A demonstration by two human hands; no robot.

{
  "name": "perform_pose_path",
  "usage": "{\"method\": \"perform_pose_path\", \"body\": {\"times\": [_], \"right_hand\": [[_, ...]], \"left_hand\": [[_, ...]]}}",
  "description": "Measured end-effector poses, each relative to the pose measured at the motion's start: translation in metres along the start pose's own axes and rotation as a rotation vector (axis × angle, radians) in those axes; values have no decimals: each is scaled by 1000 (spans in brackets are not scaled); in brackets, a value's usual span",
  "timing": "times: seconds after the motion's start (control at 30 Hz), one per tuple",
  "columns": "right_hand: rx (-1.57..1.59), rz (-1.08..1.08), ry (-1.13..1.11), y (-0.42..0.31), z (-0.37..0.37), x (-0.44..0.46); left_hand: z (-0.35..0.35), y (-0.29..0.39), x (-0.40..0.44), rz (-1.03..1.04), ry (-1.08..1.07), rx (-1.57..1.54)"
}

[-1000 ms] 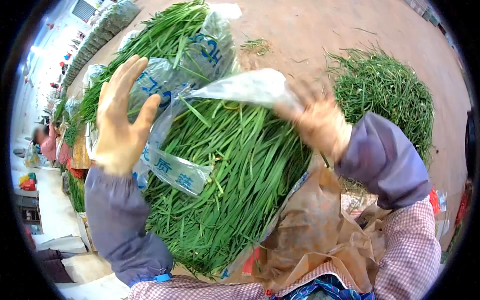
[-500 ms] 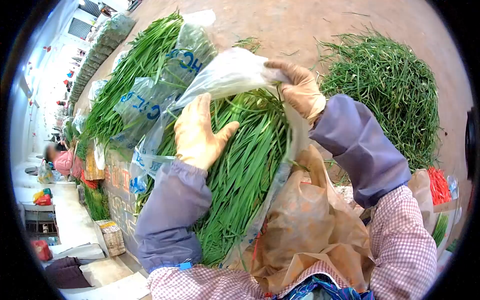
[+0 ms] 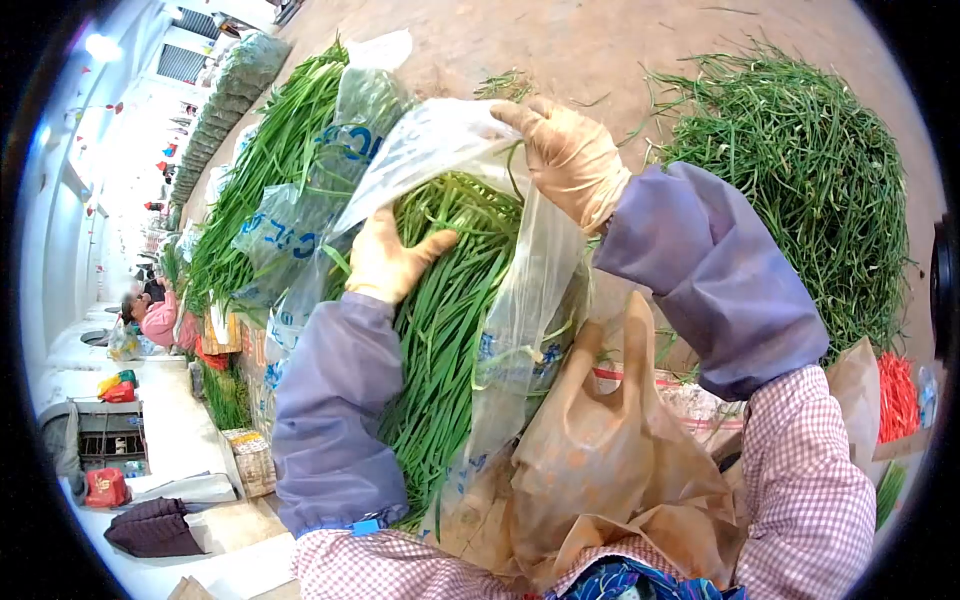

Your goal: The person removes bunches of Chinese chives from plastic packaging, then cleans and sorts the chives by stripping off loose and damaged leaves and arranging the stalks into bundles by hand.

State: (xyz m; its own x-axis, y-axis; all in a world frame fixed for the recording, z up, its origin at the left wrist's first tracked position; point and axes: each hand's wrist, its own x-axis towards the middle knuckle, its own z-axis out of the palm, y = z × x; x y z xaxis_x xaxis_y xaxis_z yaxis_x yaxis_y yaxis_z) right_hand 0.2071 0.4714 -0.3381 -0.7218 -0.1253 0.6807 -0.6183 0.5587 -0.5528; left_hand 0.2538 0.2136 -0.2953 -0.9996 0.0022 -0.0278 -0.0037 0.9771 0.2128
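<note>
A clear plastic bag (image 3: pixel 440 128) with blue print lies around a thick bundle of garlic chives (image 3: pixel 455 310), long flat green leaves. My right hand (image 3: pixel 570 165), in a tan glove, pinches the bag's mouth at the top and holds it up. The gloved left hand (image 3: pixel 388 258) rests at the left side of the bundle, thumb spread away from the fingers. Its fingertips are partly hidden at the bag's edge. Just left of it lies another bundle of chives (image 3: pixel 265 170), partly wrapped in printed plastic (image 3: pixel 280 230).
A large loose heap of green leaves (image 3: pixel 790 190) lies on the floor at right. Near my body are a brown plastic bag (image 3: pixel 580 450) and red strands (image 3: pixel 893 398). A person in pink (image 3: pixel 160 320) sits far left, near stacked bagged goods (image 3: pixel 225 100).
My right hand has moved left and slightly up with the bag's edge, and its plastic now spreads down the bundle's right side. The left hand has shifted slightly left.
</note>
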Motion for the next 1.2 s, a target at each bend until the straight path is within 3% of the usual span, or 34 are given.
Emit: {"method": "perform_pose_path", "body": {"times": [0.07,0.13,0.2,0.33,0.37,0.43,0.57,0.67,0.73,0.77,0.87,0.93,1.0,1.03,1.07,1.1,1.2], "right_hand": [[-60,-4,-52,20,13,-11],[44,88,-110,20,12,-16],[110,123,-92,16,13,-15],[-7,35,-79,5,7,1],[-35,70,-153,1,5,5],[-90,142,-302,-15,1,12],[-443,-25,-339,-37,16,15],[-434,157,-670,-28,29,39],[-233,267,-671,-21,27,40],[-151,298,-636,-1,44,31],[74,475,-555,3,46,25],[231,528,-527,4,47,27],[232,477,-495,-5,46,30],[274,438,-470,-7,49,33],[316,399,-446,-9,52,37],[268,344,-392,-5,61,44],[67,435,-640,6,80,66]], "left_hand": [[-1,-12,4,218,80,-330],[-11,-25,10,104,-60,-450],[-10,-41,17,159,-78,-277],[-30,-47,35,335,-317,-215],[-32,-51,44,464,-327,-178],[-37,-47,54,522,-369,-83],[-35,-35,55,580,-394,-47],[-40,-25,37,537,-330,113],[-38,-26,35,626,-317,-59],[-34,-37,33,455,-342,-29],[-34,-37,24,284,-330,-76],[-35,-24,9,416,-169,-72],[-38,-8,-9,209,-185,-7],[-32,-4,-10,94,-214,170],[-20,-16,-15,197,-62,151],[-24,-12,-17,193,-77,110],[-33,7,-23,150,-70,180]]}}
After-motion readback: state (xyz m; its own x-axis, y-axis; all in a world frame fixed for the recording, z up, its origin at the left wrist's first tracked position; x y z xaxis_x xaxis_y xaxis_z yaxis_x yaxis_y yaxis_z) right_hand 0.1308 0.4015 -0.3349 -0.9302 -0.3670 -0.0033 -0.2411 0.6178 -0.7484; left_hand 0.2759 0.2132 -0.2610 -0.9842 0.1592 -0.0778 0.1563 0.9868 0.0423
